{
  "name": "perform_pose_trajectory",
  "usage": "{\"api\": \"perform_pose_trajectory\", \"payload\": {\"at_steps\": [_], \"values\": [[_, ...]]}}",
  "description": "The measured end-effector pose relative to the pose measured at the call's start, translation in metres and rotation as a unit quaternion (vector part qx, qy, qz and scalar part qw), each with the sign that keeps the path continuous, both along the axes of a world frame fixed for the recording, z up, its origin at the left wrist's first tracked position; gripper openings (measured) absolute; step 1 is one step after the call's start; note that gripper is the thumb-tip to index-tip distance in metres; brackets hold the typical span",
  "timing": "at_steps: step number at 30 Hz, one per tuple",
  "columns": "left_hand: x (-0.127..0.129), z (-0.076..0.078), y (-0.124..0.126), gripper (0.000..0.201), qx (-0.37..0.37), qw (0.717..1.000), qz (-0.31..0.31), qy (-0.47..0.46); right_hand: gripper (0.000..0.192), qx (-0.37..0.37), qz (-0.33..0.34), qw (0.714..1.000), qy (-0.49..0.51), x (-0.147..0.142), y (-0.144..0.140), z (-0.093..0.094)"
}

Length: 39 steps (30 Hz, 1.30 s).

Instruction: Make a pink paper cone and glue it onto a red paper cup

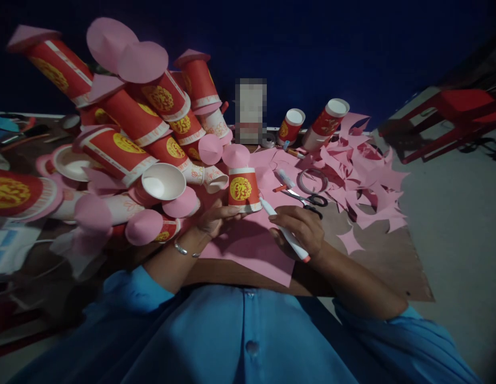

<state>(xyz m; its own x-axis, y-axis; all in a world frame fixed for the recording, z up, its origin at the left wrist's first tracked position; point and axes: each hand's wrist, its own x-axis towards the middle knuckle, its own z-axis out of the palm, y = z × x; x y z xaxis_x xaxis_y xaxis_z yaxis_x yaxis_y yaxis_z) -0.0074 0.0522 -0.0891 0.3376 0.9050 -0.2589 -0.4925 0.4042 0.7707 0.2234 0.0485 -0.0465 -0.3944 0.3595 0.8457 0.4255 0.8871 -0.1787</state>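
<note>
My left hand (221,217) is closed around the lower part of a red paper cup (243,191) with a gold emblem. The cup is upside down, its wide rim downward, and a small pink paper cone (236,155) shows at its top; whether the two are joined I cannot tell. In my right hand (302,226) is a white marker (286,233) with a red end, its tip at the cup's lower right side. Beneath both hands lies a pink paper sheet (252,253).
Red cups stacked with pink cone tops (144,63) crowd the left side. Black-handled scissors (312,200), a roll of tape (312,181) and a red-capped marker (285,180) lie behind my right hand. Pink paper scraps (364,176) heap at the right. A red stool (464,109) stands beyond.
</note>
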Motion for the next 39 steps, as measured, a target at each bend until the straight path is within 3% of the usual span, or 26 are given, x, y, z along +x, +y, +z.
{"api": "perform_pose_trajectory", "payload": {"at_steps": [6, 14, 26, 34, 39], "values": [[0.008, 0.013, 0.002, 0.088, 0.007, 0.998, 0.005, -0.056, 0.016, -0.009, -0.007, 1.000, 0.020, 0.000, 0.003, -0.005], [0.010, 0.005, 0.004, 0.098, -0.004, 0.995, 0.026, -0.093, 0.017, -0.015, 0.001, 1.000, 0.026, -0.002, 0.004, -0.006], [0.006, 0.003, 0.007, 0.078, -0.027, 0.992, 0.052, -0.109, 0.015, -0.016, 0.018, 0.999, 0.029, -0.004, 0.005, -0.006], [0.008, 0.005, 0.005, 0.090, -0.004, 0.995, 0.027, -0.099, 0.014, -0.011, 0.021, 0.999, 0.025, -0.004, 0.006, -0.006], [0.010, 0.009, 0.005, 0.087, 0.002, 0.994, 0.015, -0.112, 0.018, -0.016, 0.016, 0.999, 0.026, -0.004, 0.005, -0.008]]}}
